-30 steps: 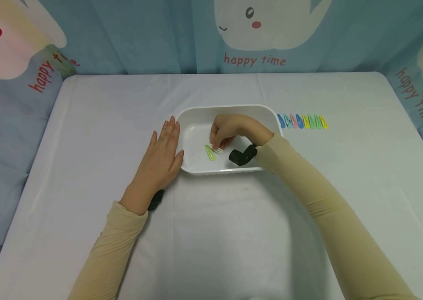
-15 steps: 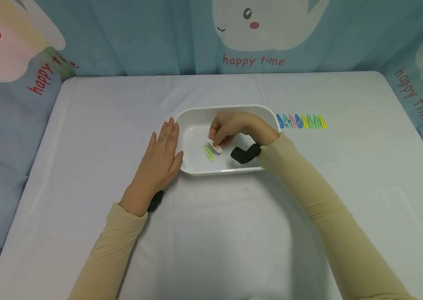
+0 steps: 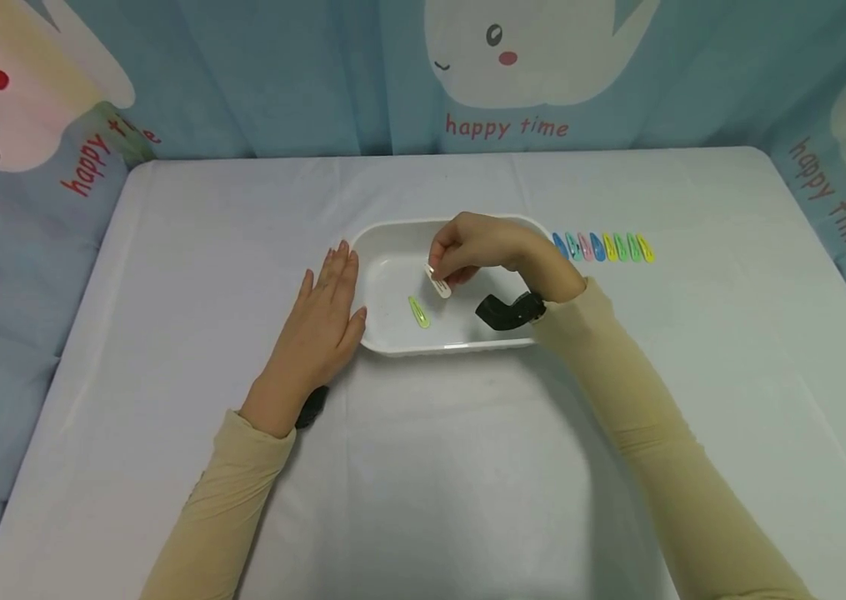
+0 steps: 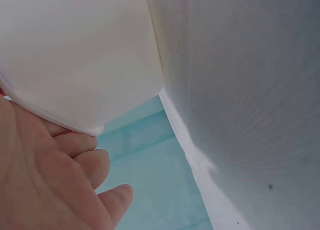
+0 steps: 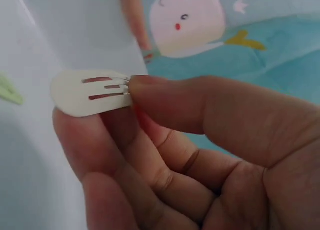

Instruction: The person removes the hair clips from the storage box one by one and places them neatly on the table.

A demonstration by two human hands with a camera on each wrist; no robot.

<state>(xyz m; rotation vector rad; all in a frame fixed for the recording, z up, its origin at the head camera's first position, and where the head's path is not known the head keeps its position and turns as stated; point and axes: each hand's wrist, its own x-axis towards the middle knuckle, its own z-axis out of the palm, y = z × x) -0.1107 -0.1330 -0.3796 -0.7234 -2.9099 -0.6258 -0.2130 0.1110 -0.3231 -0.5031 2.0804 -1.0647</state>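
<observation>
Between thumb and fingers, my right hand [image 3: 478, 246] pinches a white snap hair clip [image 5: 85, 92] by one end, over the white tray [image 3: 392, 347]. In the right wrist view its slotted face shows. A yellow-green hair clip [image 3: 418, 312] lies on the tray floor, left of and below the held one. With fingers nearly straight, my left hand [image 3: 317, 321] rests against the tray's left rim; the left wrist view shows its fingers along the tray's outer wall [image 4: 85, 54].
Right of the tray, a row of several hair clips [image 3: 603, 247] in blue, green, pink and yellow lies on the white tablecloth [image 3: 438, 467]. A blue printed curtain [image 3: 302, 83] hangs behind the table. Each wrist wears a black camera [image 3: 508, 312].
My right hand has lifted the white hair clip off the tray floor and moved slightly right and away, apart from the yellow-green clip. The left hand stays at the rim.
</observation>
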